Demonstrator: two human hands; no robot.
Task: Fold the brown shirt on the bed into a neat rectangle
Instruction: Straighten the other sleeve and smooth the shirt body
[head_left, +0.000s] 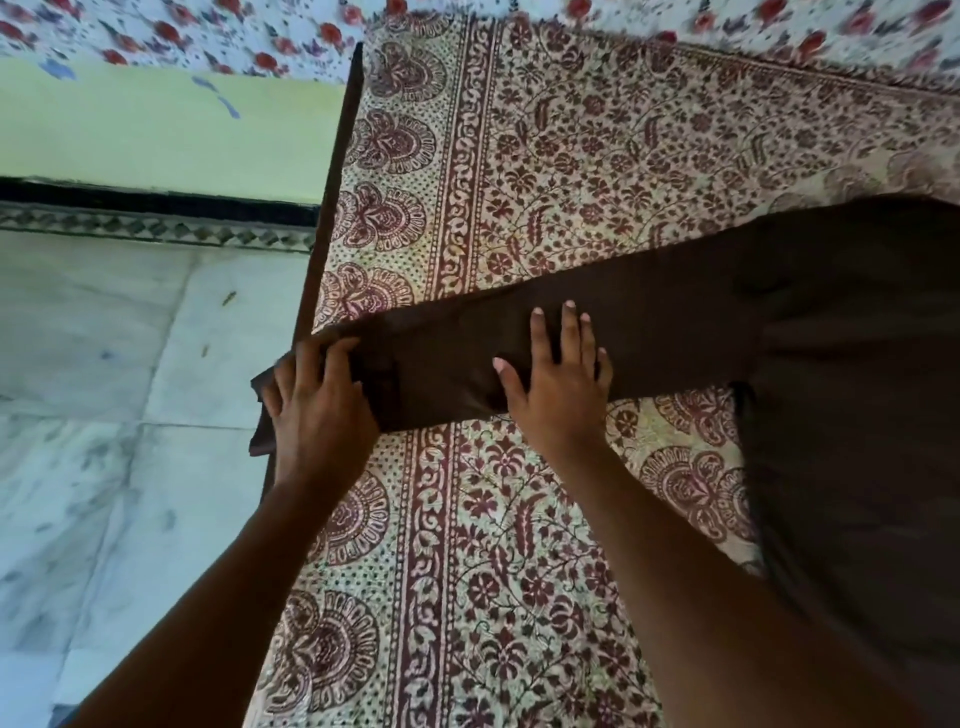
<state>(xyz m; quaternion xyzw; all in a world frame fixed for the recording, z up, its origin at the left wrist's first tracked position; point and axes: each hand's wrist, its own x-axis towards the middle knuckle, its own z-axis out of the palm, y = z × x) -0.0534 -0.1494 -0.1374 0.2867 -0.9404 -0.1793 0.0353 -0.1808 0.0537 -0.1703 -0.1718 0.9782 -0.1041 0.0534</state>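
The brown shirt (841, 364) lies on the bed at the right, its body running off the right edge of the view. One long sleeve stretches left across the patterned bedspread (571, 156) to the bed's left edge. My left hand (317, 410) grips the cuff end of that sleeve, which hangs slightly past the bed edge. My right hand (561, 379) lies flat with spread fingers on the middle of the sleeve, pressing it onto the bed.
The bed's dark wooden side rail (332, 192) runs along the left edge of the bedspread. Beyond it is a pale marble floor (104, 389) and a yellow-green wall. A floral sheet (208, 36) shows at the top.
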